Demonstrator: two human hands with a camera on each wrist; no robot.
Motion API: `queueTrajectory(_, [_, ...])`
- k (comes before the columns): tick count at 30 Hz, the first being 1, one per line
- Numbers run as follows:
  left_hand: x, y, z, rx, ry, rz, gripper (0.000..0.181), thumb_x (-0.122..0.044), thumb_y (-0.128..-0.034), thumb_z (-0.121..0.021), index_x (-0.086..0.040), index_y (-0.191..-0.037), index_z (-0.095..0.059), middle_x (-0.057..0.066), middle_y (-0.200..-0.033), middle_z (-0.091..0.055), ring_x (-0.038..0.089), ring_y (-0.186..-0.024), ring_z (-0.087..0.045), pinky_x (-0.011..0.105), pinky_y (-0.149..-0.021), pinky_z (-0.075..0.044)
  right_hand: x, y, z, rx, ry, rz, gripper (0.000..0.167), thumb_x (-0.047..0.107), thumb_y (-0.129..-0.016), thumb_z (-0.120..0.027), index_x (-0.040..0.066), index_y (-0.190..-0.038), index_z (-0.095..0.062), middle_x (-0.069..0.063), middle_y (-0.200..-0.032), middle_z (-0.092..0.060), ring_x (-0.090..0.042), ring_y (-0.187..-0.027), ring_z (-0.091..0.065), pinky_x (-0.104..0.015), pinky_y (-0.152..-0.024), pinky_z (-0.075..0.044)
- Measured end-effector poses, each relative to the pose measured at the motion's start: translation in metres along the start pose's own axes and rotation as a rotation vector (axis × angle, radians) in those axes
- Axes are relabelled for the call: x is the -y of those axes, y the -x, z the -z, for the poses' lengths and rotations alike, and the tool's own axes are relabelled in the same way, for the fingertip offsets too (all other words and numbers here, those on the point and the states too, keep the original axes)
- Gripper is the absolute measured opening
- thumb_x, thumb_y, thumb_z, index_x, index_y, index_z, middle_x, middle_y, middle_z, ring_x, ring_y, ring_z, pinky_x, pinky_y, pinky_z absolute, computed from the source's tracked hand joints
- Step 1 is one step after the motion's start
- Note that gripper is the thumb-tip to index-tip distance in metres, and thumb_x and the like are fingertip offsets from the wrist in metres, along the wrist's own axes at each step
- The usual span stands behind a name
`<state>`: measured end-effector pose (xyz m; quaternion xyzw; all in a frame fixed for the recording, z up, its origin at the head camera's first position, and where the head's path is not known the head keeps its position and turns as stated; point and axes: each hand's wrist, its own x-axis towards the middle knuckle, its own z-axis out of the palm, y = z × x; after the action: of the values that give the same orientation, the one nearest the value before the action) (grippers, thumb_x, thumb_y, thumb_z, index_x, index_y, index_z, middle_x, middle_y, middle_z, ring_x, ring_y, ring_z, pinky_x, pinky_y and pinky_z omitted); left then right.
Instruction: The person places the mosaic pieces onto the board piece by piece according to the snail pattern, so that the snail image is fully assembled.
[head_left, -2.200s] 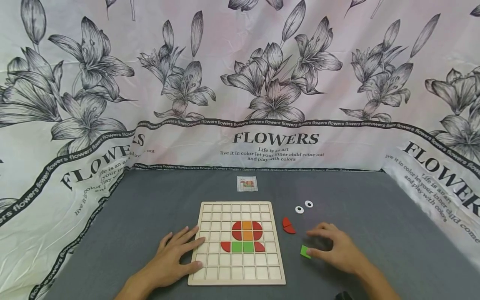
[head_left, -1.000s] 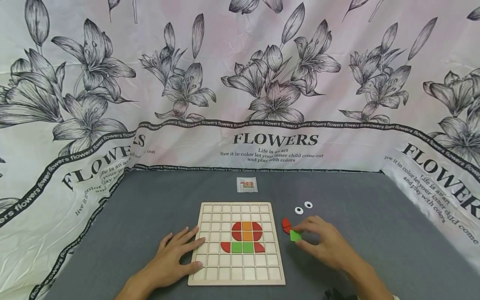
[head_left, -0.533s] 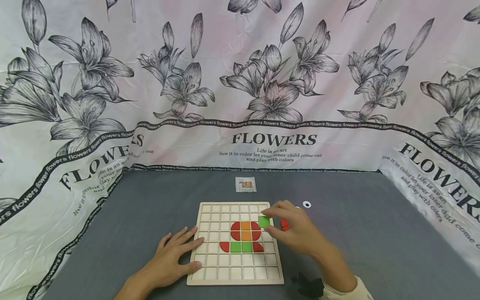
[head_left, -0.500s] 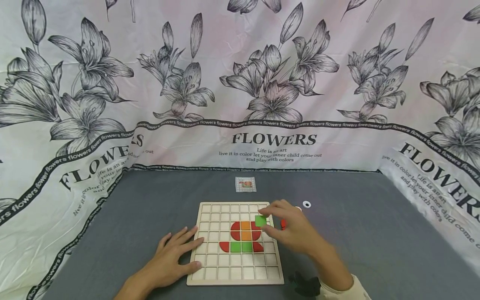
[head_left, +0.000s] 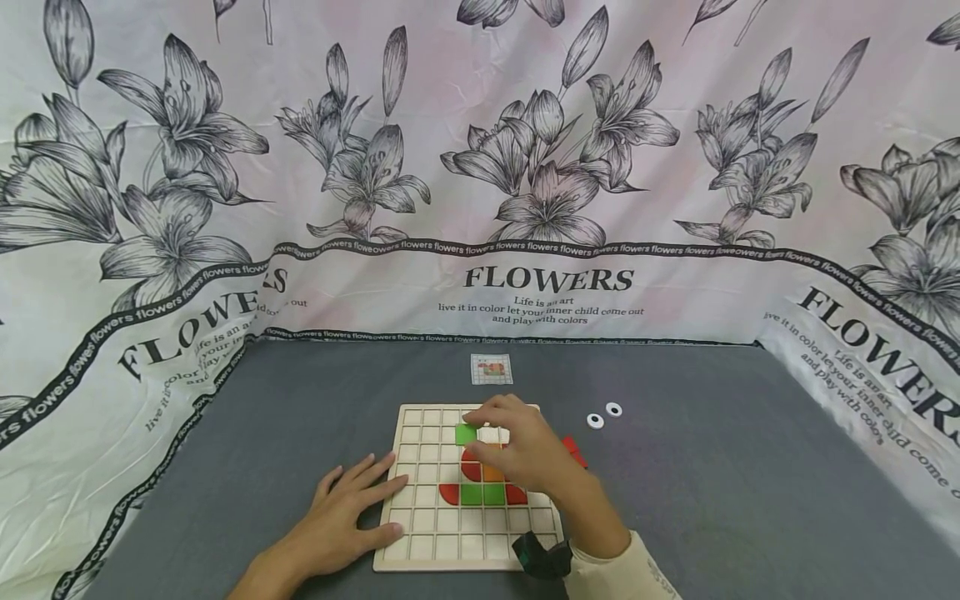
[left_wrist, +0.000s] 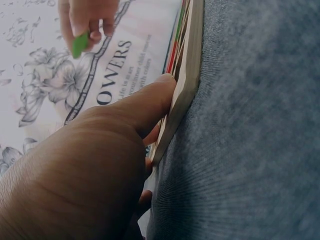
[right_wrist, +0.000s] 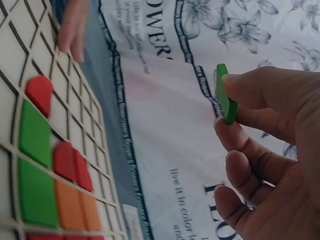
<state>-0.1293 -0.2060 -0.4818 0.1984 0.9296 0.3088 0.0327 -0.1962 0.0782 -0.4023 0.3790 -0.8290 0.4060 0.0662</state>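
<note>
A pale wooden grid board (head_left: 422,546) lies on the grey table, and my left hand (head_left: 333,525) rests on its left edge with fingers spread. Between thumb and fingertips my right hand (head_left: 521,446) pinches a green square tile (head_left: 466,434), held above the board, as the right wrist view shows. Set in the grid are two green tiles (head_left: 472,495), red quarter-round pieces (head_left: 449,494) and orange squares (head_left: 492,472). My right hand covers part of the red and orange group in the head view.
Right of the board lie two red quarter-round pieces (head_left: 574,452), partly hidden by my right hand, and two white eye discs (head_left: 596,421). Behind the board lies a small picture card (head_left: 491,369). A flower-printed cloth (head_left: 547,287) hangs at the back.
My right hand has picked up the green tile from the table at the right and carried it left over the board. My left hand has stayed put.
</note>
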Motion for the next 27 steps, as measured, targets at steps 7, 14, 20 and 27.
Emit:
queueTrajectory(7, [-0.001,0.000,0.001,-0.003,0.003,0.001,0.066,-0.060,-0.0859,-0.062,-0.023,-0.140,-0.055,0.002,-0.154,-0.031,0.036,-0.141,-0.020,0.063,-0.104,-0.001,-0.005,-0.006,-0.023,-0.010,0.050,0.016,0.022,0.008,-0.082,-0.075,0.006,-0.104,-0.073,0.001,-0.095,-0.063,-0.023,-0.092,-0.056,-0.039,-0.075,-0.049])
queueTrajectory(14, [-0.001,0.001,0.001,-0.004,-0.003,0.001,0.066,-0.060,-0.0859,-0.061,-0.022,-0.140,-0.055,0.002,-0.154,-0.031,0.035,-0.141,-0.021,0.062,-0.105,-0.001,-0.010,-0.005,-0.039,0.033,0.169,-0.058,0.019,0.014,-0.082,-0.075,0.010,-0.101,-0.074,0.005,-0.093,-0.060,-0.014,-0.089,-0.048,-0.031,-0.073,-0.044])
queueTrajectory(20, [-0.001,0.001,0.001,-0.008,-0.014,0.001,0.067,-0.061,-0.0857,-0.061,-0.023,-0.140,-0.055,0.001,-0.154,-0.031,0.034,-0.141,-0.021,0.063,-0.105,-0.001,-0.015,-0.003,-0.049,0.077,0.222,-0.120,0.019,0.016,-0.081,-0.074,0.012,-0.100,-0.075,0.005,-0.093,-0.058,-0.013,-0.084,-0.044,-0.030,-0.070,-0.040])
queueTrajectory(27, [-0.001,0.001,0.001,-0.011,-0.007,-0.009,0.067,-0.061,-0.0859,-0.061,-0.023,-0.141,-0.054,0.001,-0.154,-0.031,0.035,-0.141,-0.020,0.063,-0.105,-0.001,-0.020,0.000,-0.056,0.132,0.242,-0.140,0.021,0.017,-0.081,-0.075,0.011,-0.101,-0.075,0.005,-0.092,-0.057,-0.013,-0.081,-0.042,-0.028,-0.066,-0.039])
